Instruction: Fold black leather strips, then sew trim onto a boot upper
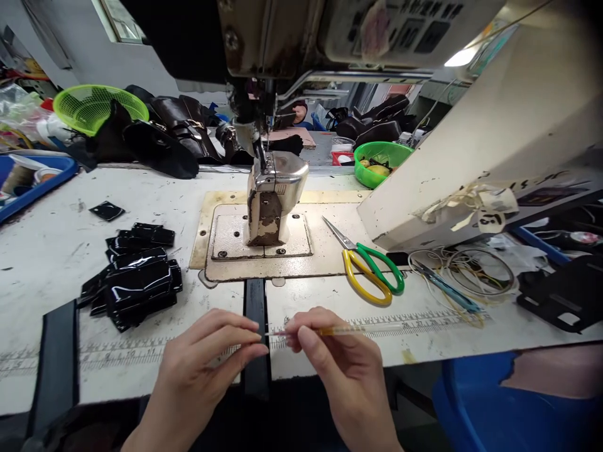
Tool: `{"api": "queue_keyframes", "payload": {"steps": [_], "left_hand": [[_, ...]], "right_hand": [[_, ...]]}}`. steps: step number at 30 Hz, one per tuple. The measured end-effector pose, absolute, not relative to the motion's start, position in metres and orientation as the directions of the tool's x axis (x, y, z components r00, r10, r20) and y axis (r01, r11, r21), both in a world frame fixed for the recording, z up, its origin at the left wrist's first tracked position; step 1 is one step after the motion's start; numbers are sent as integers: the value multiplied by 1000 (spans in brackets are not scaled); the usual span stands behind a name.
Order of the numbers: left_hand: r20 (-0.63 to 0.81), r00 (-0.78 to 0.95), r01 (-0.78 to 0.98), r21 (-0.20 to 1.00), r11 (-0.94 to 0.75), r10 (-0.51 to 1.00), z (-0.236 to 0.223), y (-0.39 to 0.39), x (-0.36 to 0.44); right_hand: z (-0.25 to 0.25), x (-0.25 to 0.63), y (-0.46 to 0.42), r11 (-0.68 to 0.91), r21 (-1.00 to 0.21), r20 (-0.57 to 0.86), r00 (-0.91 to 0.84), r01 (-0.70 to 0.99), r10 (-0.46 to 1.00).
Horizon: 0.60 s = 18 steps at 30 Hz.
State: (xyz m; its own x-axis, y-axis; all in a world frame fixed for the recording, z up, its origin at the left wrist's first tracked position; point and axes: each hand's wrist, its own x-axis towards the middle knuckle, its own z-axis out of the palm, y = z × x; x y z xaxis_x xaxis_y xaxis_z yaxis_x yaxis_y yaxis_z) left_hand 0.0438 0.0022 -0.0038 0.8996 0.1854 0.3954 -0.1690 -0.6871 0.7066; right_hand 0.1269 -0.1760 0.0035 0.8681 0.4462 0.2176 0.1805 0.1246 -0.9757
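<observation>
My right hand (336,364) grips a slim pen (332,330) with a clear, yellowish barrel, its thin tip pointing left. My left hand (207,358) is closed in a pinch just in front of that tip; whatever lies between the fingertips is too small to make out. Beneath both hands, a black strip (255,307) runs from the sewing machine's base plate over the table's front edge. Scissors (370,270) with one yellow and one green handle lie beyond my right hand. A pile of shiny black pieces (139,282) rests beyond my left hand.
The sewing machine's post (273,201) stands in the middle, under its head (282,37). A white machine column (471,138) rises at right. Wire coils (485,271) and a blue-handled tool (450,287) lie at right. A ruler scale (400,328) crosses the table (320,358). Behind are boots (176,119) and green baskets (384,157).
</observation>
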Motion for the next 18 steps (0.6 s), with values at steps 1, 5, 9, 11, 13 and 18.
{"api": "queue_keyframes", "payload": {"steps": [1,5,9,11,13,18], "left_hand": [[425,886,-206,715,-668,183,-1,0,42],[492,844,-243,704,-668,211,4,-6,34],[509,826,-212,679,-703,242,2,-5,25],[509,825,-221,690,-689,245,2,-4,20],[472,845,-231,744,-627,250,3,-2,15],[43,970,33,951,-307,238,12,4,-13]], "right_hand": [[7,124,-176,150,-975,215,853,162,476],[9,116,-176,150,-977,208,804,149,558],[8,109,-175,146,-980,197,777,136,598],[9,105,-173,163,-977,209,759,137,616],[10,103,-172,173,-973,229,742,153,630],[18,108,-168,252,-906,398,484,341,779]]}}
